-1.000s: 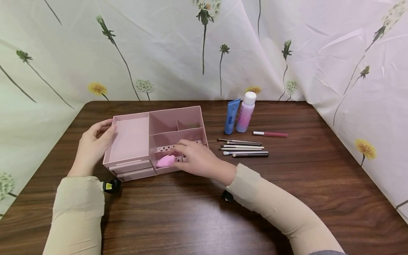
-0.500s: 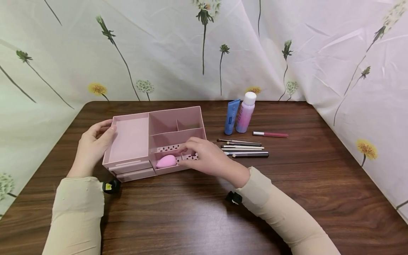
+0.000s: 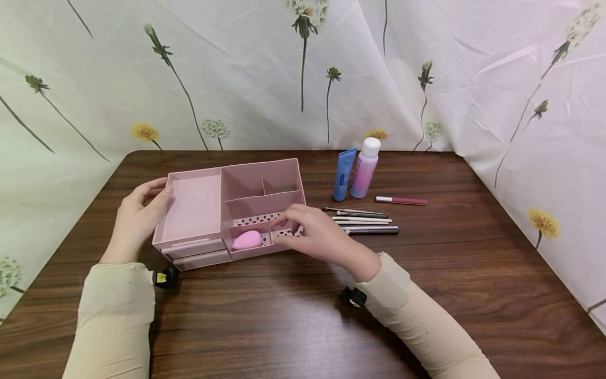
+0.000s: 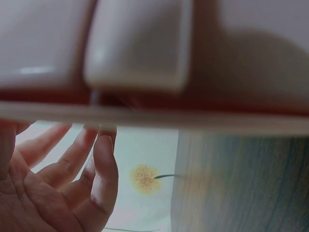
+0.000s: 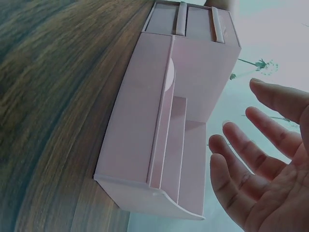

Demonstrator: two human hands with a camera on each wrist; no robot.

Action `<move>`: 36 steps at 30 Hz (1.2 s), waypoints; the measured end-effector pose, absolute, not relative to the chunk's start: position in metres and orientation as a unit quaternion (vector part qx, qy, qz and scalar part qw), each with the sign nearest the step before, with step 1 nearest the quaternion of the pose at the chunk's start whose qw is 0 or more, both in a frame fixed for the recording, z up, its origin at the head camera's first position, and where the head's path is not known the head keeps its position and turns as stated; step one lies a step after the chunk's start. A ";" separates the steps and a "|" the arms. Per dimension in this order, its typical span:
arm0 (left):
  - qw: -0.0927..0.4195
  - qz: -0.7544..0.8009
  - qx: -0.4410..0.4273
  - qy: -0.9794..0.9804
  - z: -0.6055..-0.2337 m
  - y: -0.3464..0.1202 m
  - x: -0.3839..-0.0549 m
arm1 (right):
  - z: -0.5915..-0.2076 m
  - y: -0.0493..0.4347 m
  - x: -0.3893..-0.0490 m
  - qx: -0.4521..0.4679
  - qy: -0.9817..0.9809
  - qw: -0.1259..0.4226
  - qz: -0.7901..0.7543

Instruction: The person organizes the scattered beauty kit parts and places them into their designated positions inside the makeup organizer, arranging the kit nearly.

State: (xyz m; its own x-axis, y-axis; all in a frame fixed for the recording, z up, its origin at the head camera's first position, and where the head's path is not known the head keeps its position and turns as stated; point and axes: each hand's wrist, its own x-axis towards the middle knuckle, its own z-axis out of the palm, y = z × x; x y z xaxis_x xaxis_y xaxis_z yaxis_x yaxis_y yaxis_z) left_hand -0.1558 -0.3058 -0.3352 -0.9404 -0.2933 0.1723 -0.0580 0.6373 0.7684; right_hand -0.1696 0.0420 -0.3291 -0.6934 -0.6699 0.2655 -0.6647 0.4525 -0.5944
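Observation:
A pink makeup organizer stands on the table, its tray on the left and divided compartments on the right. My left hand holds it by the left side, thumb over the rim and fingers along the outer wall. A pink makeup sponge lies in the front compartment. To the right of the sponge, my right hand hovers over the organizer's front right corner with nothing in it. Its loosely bent fingers stand apart from the walls in the right wrist view.
Several makeup brushes lie right of the organizer, partly behind my right hand. Behind them stand a blue tube and a pink-and-white spray bottle. A red lip gloss tube lies farther right. A flowered cloth hangs behind the table.
My right hand has let go of the makeup sponge, which now rests in the front compartment, and has drawn back to the right. My left hand stays on the organizer.

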 end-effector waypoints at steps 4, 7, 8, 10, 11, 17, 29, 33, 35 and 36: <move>0.143 -0.413 0.097 -0.894 -0.335 -0.306 -0.156 | -0.328 0.046 -0.170 -0.389 0.841 0.007 -0.377; 0.144 -0.414 0.097 -0.893 -0.335 -0.306 -0.156 | -0.328 0.048 -0.170 -0.385 0.837 0.010 -0.390; 0.144 -0.415 0.097 -0.893 -0.335 -0.305 -0.156 | -0.329 0.049 -0.171 -0.383 0.836 0.011 -0.392; 0.144 -0.415 0.097 -0.893 -0.335 -0.305 -0.156 | -0.329 0.051 -0.171 -0.379 0.834 0.017 -0.400; 0.144 -0.415 0.097 -0.893 -0.335 -0.305 -0.156 | -0.329 0.052 -0.172 -0.378 0.833 0.018 -0.403; 0.146 -0.416 0.098 -0.892 -0.335 -0.306 -0.156 | -0.330 0.056 -0.176 -0.369 0.832 0.021 -0.413; 0.149 -0.417 0.094 -0.892 -0.335 -0.307 -0.157 | -0.332 0.060 -0.181 -0.360 0.840 0.021 -0.407; 0.149 -0.416 0.095 -0.892 -0.335 -0.306 -0.157 | -0.332 0.062 -0.183 -0.355 0.840 0.016 -0.410; 0.150 -0.416 0.093 -0.892 -0.335 -0.307 -0.157 | -0.332 0.064 -0.184 -0.349 0.842 0.013 -0.411; 0.151 -0.416 0.092 -0.892 -0.335 -0.307 -0.157 | -0.331 0.065 -0.184 -0.345 0.843 0.012 -0.412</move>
State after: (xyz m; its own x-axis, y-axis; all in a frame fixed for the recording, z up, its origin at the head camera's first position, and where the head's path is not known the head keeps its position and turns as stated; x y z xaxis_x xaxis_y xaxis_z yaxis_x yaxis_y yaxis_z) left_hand -0.1567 -0.3066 -0.3350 -0.9375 -0.2902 0.1919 -0.0393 0.6365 0.7703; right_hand -0.1839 0.0647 -0.3314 -0.7616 -0.5922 0.2631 -0.5718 0.4230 -0.7030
